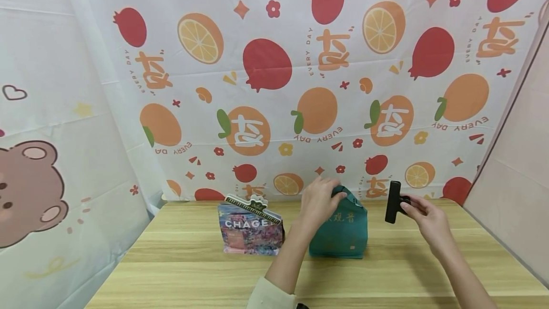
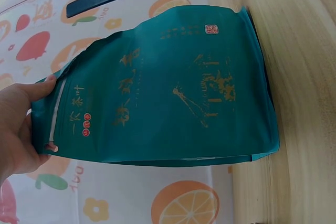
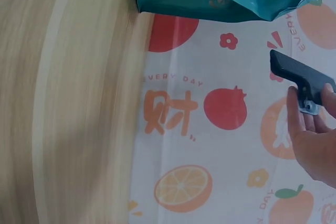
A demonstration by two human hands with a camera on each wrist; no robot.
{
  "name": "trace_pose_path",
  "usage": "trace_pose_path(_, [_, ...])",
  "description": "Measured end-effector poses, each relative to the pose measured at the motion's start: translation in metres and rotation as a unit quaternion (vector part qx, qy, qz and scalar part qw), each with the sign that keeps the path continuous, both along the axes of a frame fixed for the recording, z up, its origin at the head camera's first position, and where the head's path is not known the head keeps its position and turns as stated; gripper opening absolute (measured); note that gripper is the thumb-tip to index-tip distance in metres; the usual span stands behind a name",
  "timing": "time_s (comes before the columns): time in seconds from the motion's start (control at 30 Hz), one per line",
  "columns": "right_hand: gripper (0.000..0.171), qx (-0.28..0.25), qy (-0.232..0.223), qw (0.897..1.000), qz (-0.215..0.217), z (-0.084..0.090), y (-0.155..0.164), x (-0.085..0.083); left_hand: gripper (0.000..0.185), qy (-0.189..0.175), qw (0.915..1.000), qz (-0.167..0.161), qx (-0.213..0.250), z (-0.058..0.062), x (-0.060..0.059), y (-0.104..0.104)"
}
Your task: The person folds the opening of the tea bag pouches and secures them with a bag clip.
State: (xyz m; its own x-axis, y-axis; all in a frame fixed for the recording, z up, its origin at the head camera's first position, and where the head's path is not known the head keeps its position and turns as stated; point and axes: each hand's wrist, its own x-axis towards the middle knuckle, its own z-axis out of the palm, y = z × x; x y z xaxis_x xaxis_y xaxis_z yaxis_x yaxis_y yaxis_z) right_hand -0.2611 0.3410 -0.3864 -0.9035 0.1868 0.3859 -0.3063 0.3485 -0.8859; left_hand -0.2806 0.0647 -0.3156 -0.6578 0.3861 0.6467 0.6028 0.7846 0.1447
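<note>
A teal tea bag [image 1: 340,237] with gold lettering stands upright on the table. My left hand [image 1: 318,200] grips its top edge, thumb on the front face, as the left wrist view also shows at the narrow folded end of the bag [image 2: 173,87]. To the right of the bag, my right hand [image 1: 430,223] pinches a black bag clip [image 1: 392,202] by its handles and holds it in the air, apart from the bag. In the right wrist view the clip [image 3: 300,74] has its long bar turned toward the bag.
Left of the teal bag stands a colourful CHAGEE bag [image 1: 250,235] with a decorated clip [image 1: 254,208] slanting across its top. A wooden table [image 1: 180,271] lies beneath, and a fruit-print cloth [image 1: 274,108] hangs behind it. Pale cloths hang at both sides.
</note>
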Motion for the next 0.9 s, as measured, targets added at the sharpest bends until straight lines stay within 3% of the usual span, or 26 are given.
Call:
trace_pose_path(0.07, [0.043,-0.022,0.027,0.999,0.009,-0.034,0.021,-0.031,0.024,0.001,1.0000,-0.001,0.001,0.000,0.000,0.000])
trace_pose_path(0.13, [0.040,-0.067,0.062,0.995,0.045,-0.065,0.041,-0.061,0.024,0.004,1.0000,-0.002,0.002,-0.001,0.000,0.000])
trace_pose_path(0.17, [0.040,-0.083,0.067,0.993,0.054,-0.067,0.043,-0.065,0.023,0.005,1.0000,-0.004,0.004,-0.001,0.000,0.000])
trace_pose_path(0.23, [0.038,-0.099,0.082,0.990,0.064,-0.049,0.025,-0.051,0.022,0.009,0.9999,-0.007,0.007,-0.001,0.000,0.000])
trace_pose_path(0.37, [0.035,-0.123,0.065,0.988,0.069,0.017,-0.028,0.002,0.021,0.014,0.9997,-0.012,0.014,-0.002,0.000,-0.001])
trace_pose_path(0.4, [0.034,-0.124,0.075,0.987,0.071,0.024,-0.036,0.008,0.020,0.014,0.9997,-0.013,0.015,-0.002,0.000,-0.001])
trace_pose_path(0.73, [0.043,-0.075,0.088,0.993,0.025,0.025,-0.046,0.003,0.018,0.021,0.9993,-0.024,0.021,-0.004,0.003,-0.002])
trace_pose_path(0.9, [0.039,-0.037,0.123,0.992,0.001,0.025,-0.051,-0.004,0.016,0.026,0.9990,-0.029,0.024,-0.005,0.004,-0.003])
